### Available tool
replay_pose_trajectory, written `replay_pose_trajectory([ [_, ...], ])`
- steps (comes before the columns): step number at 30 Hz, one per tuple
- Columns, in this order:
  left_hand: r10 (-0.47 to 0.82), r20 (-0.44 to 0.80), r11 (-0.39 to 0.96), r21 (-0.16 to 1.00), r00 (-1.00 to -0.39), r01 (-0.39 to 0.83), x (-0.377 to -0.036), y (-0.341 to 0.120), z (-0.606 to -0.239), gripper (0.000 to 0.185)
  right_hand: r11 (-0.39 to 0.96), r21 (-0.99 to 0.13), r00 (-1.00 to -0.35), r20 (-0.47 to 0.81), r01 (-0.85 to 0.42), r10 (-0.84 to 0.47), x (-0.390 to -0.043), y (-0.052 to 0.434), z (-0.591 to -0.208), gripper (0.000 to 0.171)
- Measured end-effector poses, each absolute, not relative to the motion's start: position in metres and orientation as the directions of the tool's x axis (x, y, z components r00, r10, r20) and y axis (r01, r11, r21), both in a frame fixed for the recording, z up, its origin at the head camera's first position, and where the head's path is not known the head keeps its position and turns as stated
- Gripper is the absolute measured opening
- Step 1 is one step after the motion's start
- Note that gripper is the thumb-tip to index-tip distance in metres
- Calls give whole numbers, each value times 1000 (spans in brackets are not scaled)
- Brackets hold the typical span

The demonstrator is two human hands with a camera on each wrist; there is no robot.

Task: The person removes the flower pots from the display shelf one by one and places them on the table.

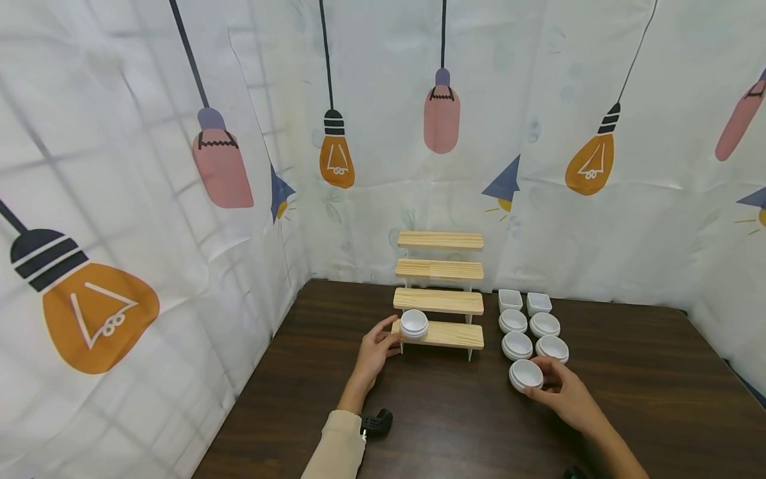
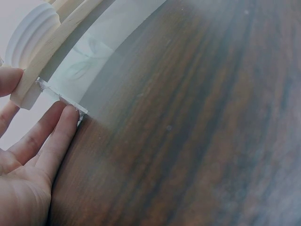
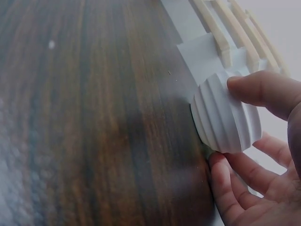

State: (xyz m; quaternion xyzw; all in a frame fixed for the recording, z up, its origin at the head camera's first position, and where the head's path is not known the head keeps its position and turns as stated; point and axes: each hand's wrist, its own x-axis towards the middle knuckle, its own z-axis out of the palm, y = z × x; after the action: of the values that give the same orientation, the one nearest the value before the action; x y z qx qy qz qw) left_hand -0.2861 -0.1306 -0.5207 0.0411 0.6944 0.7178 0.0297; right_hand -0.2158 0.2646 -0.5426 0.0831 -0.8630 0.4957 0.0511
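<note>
A four-step wooden shelf (image 1: pixel 439 299) stands at the back of the dark table (image 1: pixel 443 412). A white ribbed bowl (image 1: pixel 414 323) sits at the left end of its lowest step; the left wrist view shows that bowl (image 2: pixel 30 30) on the plank (image 2: pixel 56 52). My left hand (image 1: pixel 391 336) touches that end of the step with straight fingers (image 2: pixel 61 127) by the leg. My right hand (image 1: pixel 538 382) grips another white ribbed bowl (image 1: pixel 525 372) on the table, right of the shelf. In the right wrist view, thumb and fingers pinch this bowl (image 3: pixel 211 113).
Several more white bowls lie right of the shelf: round ones (image 1: pixel 517 345) and two square ones (image 1: pixel 510 299) at the back. A curtain printed with light bulbs (image 1: pixel 335 153) walls the table on the left, back and right. A black wrist device (image 1: pixel 377 422) sits by my left sleeve.
</note>
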Motion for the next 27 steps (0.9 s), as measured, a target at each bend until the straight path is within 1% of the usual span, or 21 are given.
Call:
replay_pose_trajectory([
  [11,94,15,-39,999,-995,11,-286,-130,-520,50,548,-815,-981,177,-188,-73,-215,263,-544,57],
  [27,91,12,-37,999,-996,9,-285,-130,-519,50,561,-812,-986,150,-161,-66,-216,261,-541,58],
])
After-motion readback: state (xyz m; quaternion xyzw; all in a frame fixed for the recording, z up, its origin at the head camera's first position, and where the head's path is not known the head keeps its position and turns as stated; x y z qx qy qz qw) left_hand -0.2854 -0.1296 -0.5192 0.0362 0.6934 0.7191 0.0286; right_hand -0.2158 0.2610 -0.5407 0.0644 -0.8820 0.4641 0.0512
